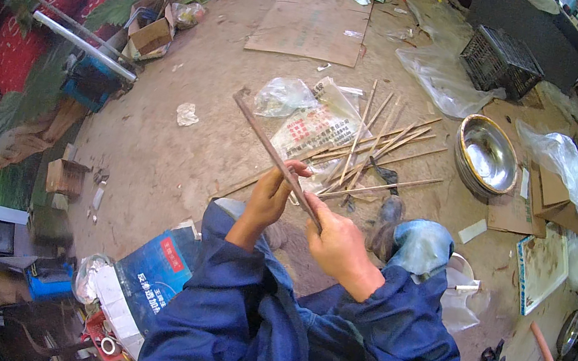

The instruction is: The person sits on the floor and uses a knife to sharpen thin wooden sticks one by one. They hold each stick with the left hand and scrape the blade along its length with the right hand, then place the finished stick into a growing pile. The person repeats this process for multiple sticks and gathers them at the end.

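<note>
A long, flat brown strip (266, 133) slants across in front of me; whether it is wood or rusty metal I cannot tell. My right hand (340, 241) is closed round its near end, thumb along the top. My left hand (268, 200) has its fingers curled against the strip just above the right hand. Beyond both hands, several thin wooden sticks (379, 147) lie crisscrossed on the floor, partly over a printed plastic sack (325, 122). One thin stick (236, 187) runs behind the left hand; whether it is held is hidden.
Metal basins (488, 154) stand nested at right, near a black crate (502, 61) and cardboard pieces (568, 204). Flat cardboard (308, 23) lies farther off. A blue printed bag (155, 273) is beside my left arm. A small bench-like tool with a metal bar (86, 47) stands left.
</note>
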The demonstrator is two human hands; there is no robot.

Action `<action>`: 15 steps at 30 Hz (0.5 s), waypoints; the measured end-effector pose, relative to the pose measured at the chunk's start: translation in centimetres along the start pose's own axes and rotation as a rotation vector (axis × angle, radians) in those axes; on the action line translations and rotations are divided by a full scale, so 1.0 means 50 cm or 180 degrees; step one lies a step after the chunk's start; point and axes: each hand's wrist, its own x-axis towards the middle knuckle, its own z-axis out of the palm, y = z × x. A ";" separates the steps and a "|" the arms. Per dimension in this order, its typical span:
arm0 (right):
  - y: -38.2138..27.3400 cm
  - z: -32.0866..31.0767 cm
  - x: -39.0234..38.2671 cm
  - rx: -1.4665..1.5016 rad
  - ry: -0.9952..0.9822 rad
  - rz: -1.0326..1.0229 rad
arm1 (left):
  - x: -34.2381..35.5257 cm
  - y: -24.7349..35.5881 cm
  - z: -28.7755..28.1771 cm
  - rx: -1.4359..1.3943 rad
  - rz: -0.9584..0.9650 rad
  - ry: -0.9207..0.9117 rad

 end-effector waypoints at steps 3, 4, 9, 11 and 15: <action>-0.002 0.001 -0.004 -0.0337 -0.0020 -0.0037 | -0.002 0.002 -0.003 0.0119 0.0013 -0.0004; -0.004 0.000 -0.005 -0.0423 -0.0121 0.0019 | -0.002 0.003 -0.004 0.0121 0.0027 0.0002; -0.013 -0.004 -0.007 -0.0683 -0.0292 0.0082 | -0.003 0.008 -0.012 -0.0027 0.0030 -0.0026; -0.015 -0.003 -0.006 -0.0694 -0.0292 0.0080 | -0.003 0.010 -0.017 0.0211 -0.0012 -0.0088; -0.017 0.000 -0.008 -0.0822 -0.0217 0.0095 | -0.003 0.013 -0.020 0.0297 0.0098 -0.0078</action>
